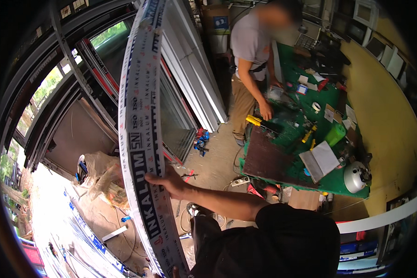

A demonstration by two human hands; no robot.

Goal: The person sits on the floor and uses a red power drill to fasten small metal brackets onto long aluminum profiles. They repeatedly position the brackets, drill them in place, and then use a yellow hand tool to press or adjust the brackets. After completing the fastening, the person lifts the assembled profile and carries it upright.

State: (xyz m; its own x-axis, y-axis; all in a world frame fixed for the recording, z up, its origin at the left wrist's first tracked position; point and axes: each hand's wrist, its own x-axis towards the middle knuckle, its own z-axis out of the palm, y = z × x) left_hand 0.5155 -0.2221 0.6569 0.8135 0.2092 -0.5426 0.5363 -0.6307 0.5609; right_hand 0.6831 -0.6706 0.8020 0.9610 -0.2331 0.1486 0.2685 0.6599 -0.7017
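Observation:
A long metal profile [146,139], covered in white film with dark print, stands tilted in front of me from the lower edge to the top. My right hand [169,184] grips its right side around mid-length, thumb laid across the printed face. Low at the picture's edge, a fingertip of my left hand [175,272] curls onto the same profile; the rest of that hand is out of sight. Where the profile's ends lie cannot be seen.
A person [252,51] stands at a green-topped workbench [289,139] holding tools, an open notebook [320,161] and a white round tank [356,177]. Pale profiles [190,60] and framed panels lean behind. A clear plastic bag [104,178], cables and a blue tool [201,140] lie on the floor.

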